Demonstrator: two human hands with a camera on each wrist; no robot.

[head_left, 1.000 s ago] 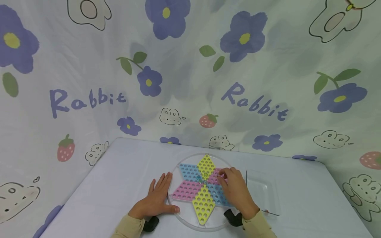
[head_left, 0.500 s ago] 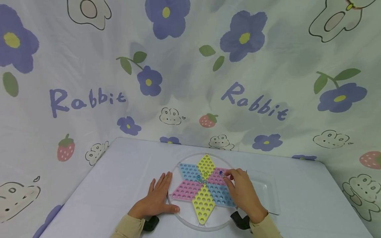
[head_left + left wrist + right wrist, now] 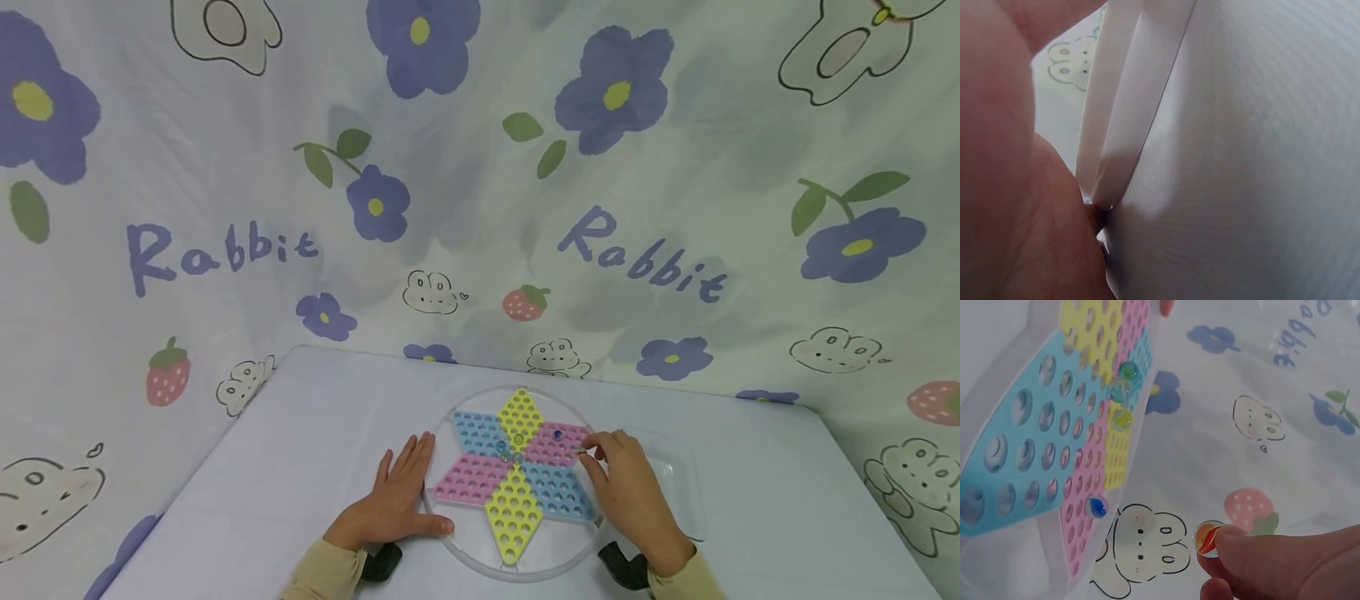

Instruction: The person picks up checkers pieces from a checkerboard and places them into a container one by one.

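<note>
A round Chinese checkers board [image 3: 513, 517] with a yellow, pink and blue star lies on the table. My left hand [image 3: 393, 500] rests at its left rim, fingers straight and thumb out over the near edge; the left wrist view shows the white rim [image 3: 1138, 94] beside the palm. My right hand [image 3: 630, 483] is at the right tip of the far pink section. Between its thumb and finger it pinches a clear marble [image 3: 1209, 539] with a red-orange swirl. A blue marble [image 3: 557, 435] sits in a pink hole, and several greenish marbles [image 3: 1124, 420] sit around the star's centre.
A clear plastic tray [image 3: 678, 467] stands right of the board, partly hidden by my right hand and forearm. The white-covered table [image 3: 330, 417] backs onto a hanging cloth [image 3: 480, 183] printed with rabbits and flowers. A black strap piece [image 3: 382, 563] sits at my left wrist.
My right hand has drawn back to the right from over the pink section, uncovering the blue marble in its hole. The left hand has stayed in place.
</note>
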